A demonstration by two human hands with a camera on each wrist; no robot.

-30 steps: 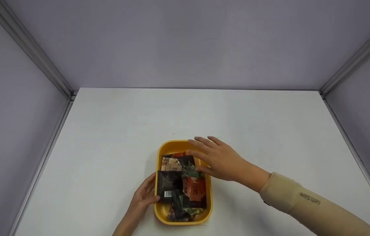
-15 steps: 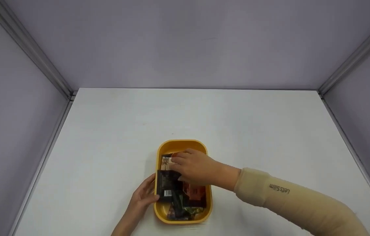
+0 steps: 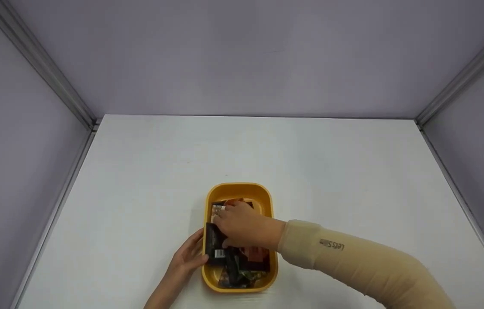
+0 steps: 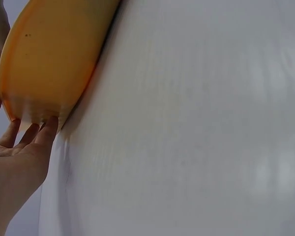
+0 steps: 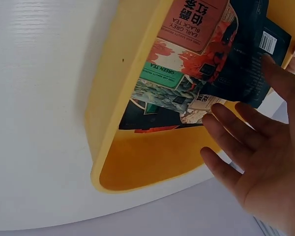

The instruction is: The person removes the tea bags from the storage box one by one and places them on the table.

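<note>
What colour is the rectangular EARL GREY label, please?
The label is muted pinkish red, clearest in the right wrist view.

around the yellow tray [image 3: 238, 189], bare table [image 3: 242, 148] leaves passage from ten to two o'clock; the sleeve [image 3: 353, 259] blocks three, the left hand [image 3: 188, 255] eight, the right hand [image 3: 244, 225] the middle

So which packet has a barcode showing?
The dark packet beside the left hand: it alone shows a barcode, while the Earl Grey black tea packet shows its label.

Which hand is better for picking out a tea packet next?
Probably the right hand: it's over the tea packets inside the yellow tray, while the left hand is busy holding the tray's side.
</note>
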